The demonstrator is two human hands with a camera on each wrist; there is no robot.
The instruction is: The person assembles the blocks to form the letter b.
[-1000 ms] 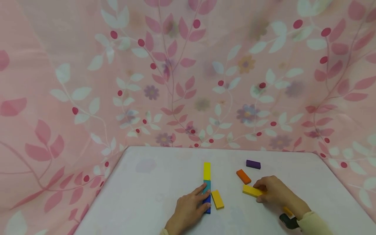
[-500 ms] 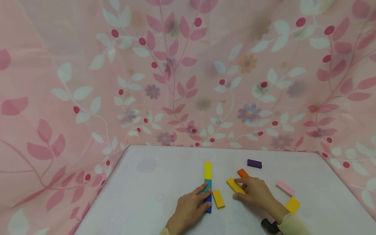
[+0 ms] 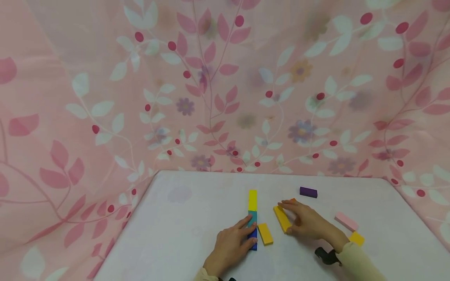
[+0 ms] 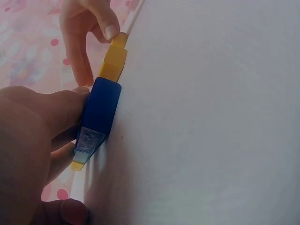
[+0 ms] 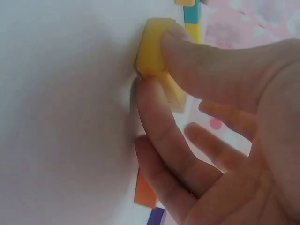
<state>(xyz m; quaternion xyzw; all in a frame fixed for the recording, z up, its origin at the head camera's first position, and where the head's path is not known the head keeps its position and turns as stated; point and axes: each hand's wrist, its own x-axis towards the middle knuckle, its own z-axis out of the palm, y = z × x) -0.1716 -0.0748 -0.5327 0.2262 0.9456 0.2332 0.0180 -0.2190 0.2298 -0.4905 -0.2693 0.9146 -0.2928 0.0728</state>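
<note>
A row of end-to-end blocks runs away from me: a bright yellow block (image 3: 252, 200), a teal block (image 3: 252, 218) and a dark blue block (image 3: 252, 244). My left hand (image 3: 230, 244) rests on the teal and blue blocks, fingers spread and thumb at the blue one. Just right of the row lies a short yellow block (image 3: 265, 234), apart from it. My right hand (image 3: 311, 222) pinches a longer yellow block (image 5: 154, 47) between thumb and fingers, seen tilted in the head view. An orange block (image 5: 146, 188) is mostly hidden behind this hand in the head view.
Farther back lies a purple block (image 3: 308, 192). To the right of my right hand are a pink block (image 3: 346, 221) and another yellow block (image 3: 356, 238), partly covered by the arm. A floral curtain (image 3: 225, 86) hangs behind the white table (image 3: 197, 187).
My right hand has brought its yellow block leftward, turning it more lengthwise. The pink block and the yellow one by the sleeve have come into sight. My left hand stays on the row.
</note>
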